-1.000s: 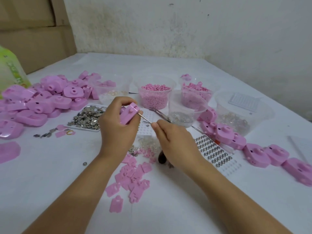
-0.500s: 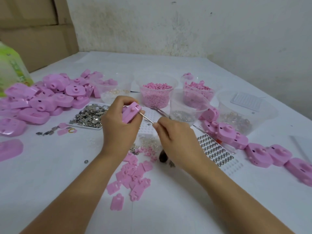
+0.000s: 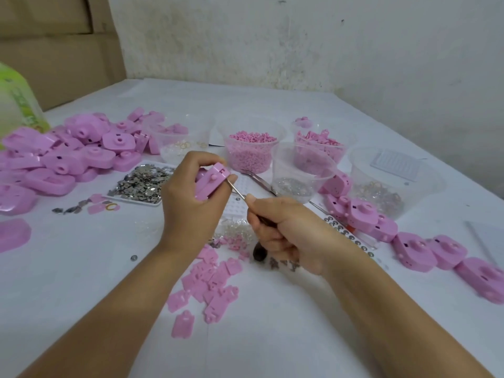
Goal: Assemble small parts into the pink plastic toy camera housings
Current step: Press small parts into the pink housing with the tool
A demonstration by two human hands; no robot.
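My left hand grips a pink toy camera housing above the table's middle, tilted on edge. My right hand holds a thin metal pick tool with a dark handle; its tip touches the housing's right side. A heap of pink housings lies at the left, and a row of housings runs along the right. Flat pink plates are scattered below my hands.
Clear tubs stand behind my hands: pink pellets, pink clips, clear bits, rings. A tray of metal pieces lies left of centre. Tweezers and a strip of washers lie nearby. A green bag stands far left.
The pick tip stays at the housing while both hands shift slightly; my left hand has tilted the housing a little.
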